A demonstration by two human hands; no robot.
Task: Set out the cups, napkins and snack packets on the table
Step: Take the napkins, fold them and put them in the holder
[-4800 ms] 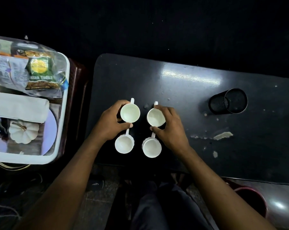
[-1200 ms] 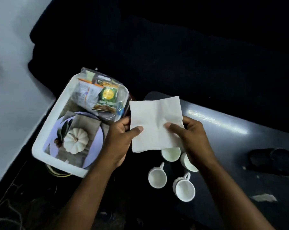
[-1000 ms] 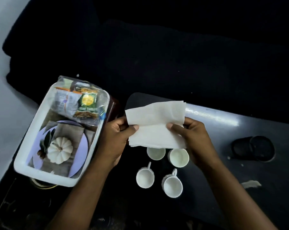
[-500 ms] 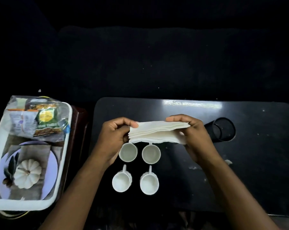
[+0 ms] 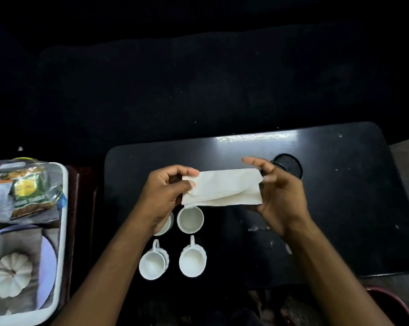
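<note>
Now napkins (image 5: 222, 188) held between both hands, above cups (image 5: 190, 219).

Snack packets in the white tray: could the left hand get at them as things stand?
Probably not yet: the left hand is pinching the napkins along with the right hand. The snack packets lie uncovered atop the tray.
</note>
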